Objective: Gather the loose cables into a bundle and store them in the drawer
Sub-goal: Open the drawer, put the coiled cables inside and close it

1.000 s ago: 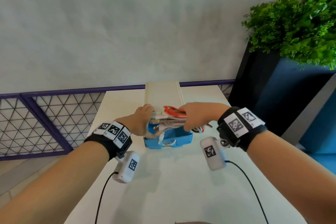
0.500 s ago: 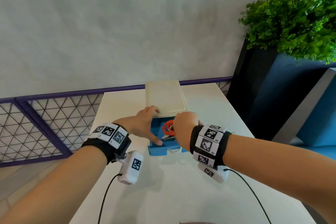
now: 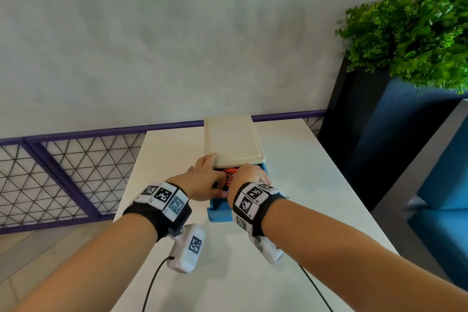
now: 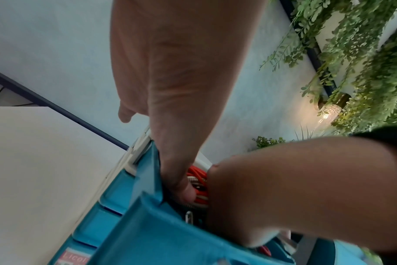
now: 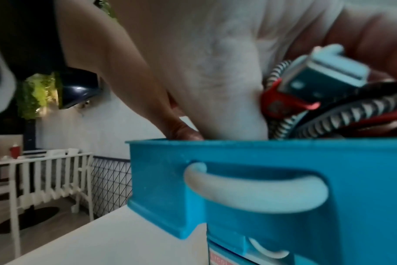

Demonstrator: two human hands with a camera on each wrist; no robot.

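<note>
A small drawer unit with a cream top stands on the white table, its blue top drawer pulled out toward me. The cable bundle, with orange, red and black-and-white braided cords and a pale plug, sits in the drawer's mouth. My right hand is curled round the bundle at the drawer's rim. My left hand lies at the drawer's left side, fingers on the cream top, thumb down on the cables.
The drawer front carries a white handle, with a second blue drawer below. A purple mesh railing runs along the left. A dark planter with a green plant and blue seating stand to the right. Thin black wires trail from my wrists.
My right hand has brought the bundle down from above the drawer into it and turned palm down. The left hand has stayed at the drawer's left side.
</note>
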